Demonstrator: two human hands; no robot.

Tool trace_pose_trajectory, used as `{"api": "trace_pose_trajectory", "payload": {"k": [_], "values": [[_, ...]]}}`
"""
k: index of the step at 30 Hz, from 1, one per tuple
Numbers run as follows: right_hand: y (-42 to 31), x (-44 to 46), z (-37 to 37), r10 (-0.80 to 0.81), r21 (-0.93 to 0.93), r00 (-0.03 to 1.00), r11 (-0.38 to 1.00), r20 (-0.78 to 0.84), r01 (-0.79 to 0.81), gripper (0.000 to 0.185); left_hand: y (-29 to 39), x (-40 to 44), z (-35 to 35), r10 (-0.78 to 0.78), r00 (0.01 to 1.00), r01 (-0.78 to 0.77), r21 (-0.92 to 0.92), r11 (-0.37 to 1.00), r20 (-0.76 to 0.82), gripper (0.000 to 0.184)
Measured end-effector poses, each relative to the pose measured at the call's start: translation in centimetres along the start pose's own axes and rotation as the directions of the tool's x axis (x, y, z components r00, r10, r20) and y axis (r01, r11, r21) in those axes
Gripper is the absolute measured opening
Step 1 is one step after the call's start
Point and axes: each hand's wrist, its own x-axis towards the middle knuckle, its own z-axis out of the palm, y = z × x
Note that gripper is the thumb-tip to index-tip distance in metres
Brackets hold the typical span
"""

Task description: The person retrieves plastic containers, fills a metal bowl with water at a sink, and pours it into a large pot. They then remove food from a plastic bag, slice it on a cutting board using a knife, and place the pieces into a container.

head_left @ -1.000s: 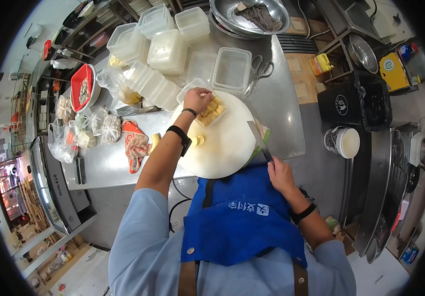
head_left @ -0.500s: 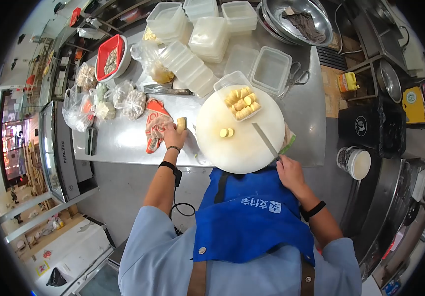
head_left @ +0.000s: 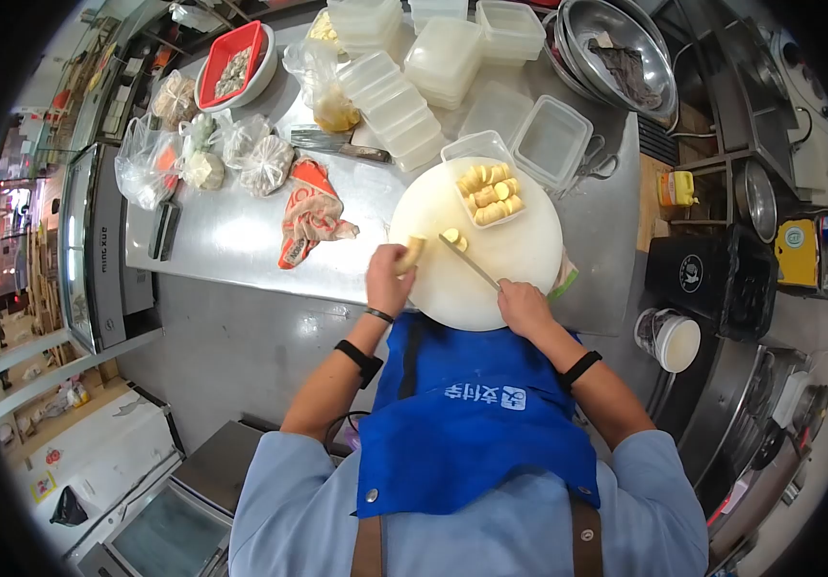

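Note:
My left hand [head_left: 391, 279] is at the left edge of a round white cutting board [head_left: 424, 293], its fingers closed around a pale yellow, elongated piece of food [head_left: 414, 252]. In my right hand [head_left: 524, 307] is a knife [head_left: 473, 262], its blade angled up and left over the board. The blade tip is beside a few cut yellow slices [head_left: 455, 238]. A clear plastic container [head_left: 475, 146] stands at the board's far side, with several yellow chunks [head_left: 490, 194] inside. Just left of the board lies a red and beige cloth [head_left: 314, 219].
Clear plastic tubs [head_left: 445, 60] and lids crowd the back of the steel table [head_left: 231, 250]. Plastic bags of food [head_left: 265, 165] and a red basket [head_left: 231, 65] stand at the left. Scissors [head_left: 595, 163] and metal bowls [head_left: 621, 58] are at the right.
My left hand has moved right from the cloth to the board, carrying the yellow piece. My right hand has brought the knife left, close to the slices. The camera view has shifted slightly.

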Motion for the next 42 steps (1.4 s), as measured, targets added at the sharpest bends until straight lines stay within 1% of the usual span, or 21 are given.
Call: {"api": "trace_pose_trajectory", "payload": {"k": [1, 2, 5, 6, 9, 15, 18, 21, 24, 27, 30, 33, 36, 39, 42], "values": [[-0.2, -0.1, -0.2, -0.010, -0.003, 1.000, 1.000, -0.011, 0.010, 0.018, 0.6, -0.8, 0.9, 0.071, 0.997, -0.072, 0.037, 0.997, 0.022, 0.039], [-0.3, -0.2, -0.3, -0.019, -0.006, 1.000, 1.000, -0.022, 0.019, 0.018, 1.1, -1.3, 1.8, 0.065, 0.994, -0.068, 0.030, 0.997, 0.085, 0.041], [-2.4, -1.0, -1.8, -0.045, -0.041, 0.999, 0.998, -0.018, 0.045, 0.017, 1.8, -2.2, 2.9, 0.126, 0.987, -0.132, 0.059, 0.990, 0.100, 0.041], [-3.1, -1.3, -2.4, -0.057, -0.057, 0.998, 0.997, -0.009, 0.056, 0.016, 2.2, -2.1, 2.8, 0.104, 0.989, -0.105, 0.009, 0.994, 0.101, 0.040], [-4.4, -2.0, -3.4, -0.116, -0.137, 0.993, 0.983, 0.027, 0.118, 0.014, 2.2, -1.9, 3.0, 0.208, 0.978, -0.209, 0.044, 0.977, 0.032, 0.038], [-4.7, -2.7, -4.1, -0.113, -0.200, 0.992, 0.972, 0.058, 0.123, 0.012, 1.7, -1.7, 3.0, 0.275, 0.956, -0.282, 0.071, 0.957, 0.098, 0.039], [-4.9, -2.2, -4.0, -0.123, -0.217, 0.991, 0.967, 0.056, 0.132, 0.011, 1.7, -1.6, 2.9, 0.254, 0.956, -0.270, 0.100, 0.958, 0.146, 0.038], [-5.6, 0.2, -2.5, -0.113, -0.203, 0.992, 0.972, 0.055, 0.122, 0.011, 2.0, -1.4, 2.8, 0.226, 0.957, -0.251, 0.128, 0.959, 0.181, 0.037], [-6.0, 4.2, 0.0, -0.172, -0.180, 0.985, 0.969, 0.013, 0.171, 0.012, 1.7, -1.7, 2.9, 0.256, 0.951, -0.277, 0.106, 0.955, 0.177, 0.036], [-5.7, 5.8, 0.1, -0.248, -0.090, 0.968, 0.965, -0.031, 0.244, 0.013, 2.2, -2.3, 2.5, 0.255, 0.960, -0.267, 0.099, 0.959, 0.116, 0.037], [-5.5, 3.0, -1.9, -0.214, -0.119, 0.977, 0.970, 0.008, 0.214, 0.013, 2.1, -2.8, 2.6, 0.204, 0.975, -0.212, 0.090, 0.973, 0.090, 0.036], [-4.8, -1.1, -3.9, -0.209, -0.158, 0.974, 0.962, 0.088, 0.220, 0.013, 1.8, -3.0, 2.6, 0.228, 0.969, -0.238, 0.122, 0.964, 0.091, 0.036], [-4.4, -2.1, -3.4, -0.128, -0.204, 0.982, 0.967, 0.137, 0.154, 0.013, 2.3, -2.8, 2.4, 0.247, 0.965, -0.256, 0.115, 0.960, 0.085, 0.035], [-5.0, 0.7, -0.6, -0.171, -0.167, 0.983, 0.969, 0.063, 0.180, 0.014, 1.8, -3.2, 3.0, 0.247, 0.966, -0.254, 0.126, 0.959, 0.072, 0.034], [-5.9, 4.2, 1.3, -0.234, -0.116, 0.972, 0.965, 0.007, 0.234, 0.015, 1.8, -3.4, 2.5, 0.305, 0.947, -0.315, 0.110, 0.943, 0.101, 0.033]]}}
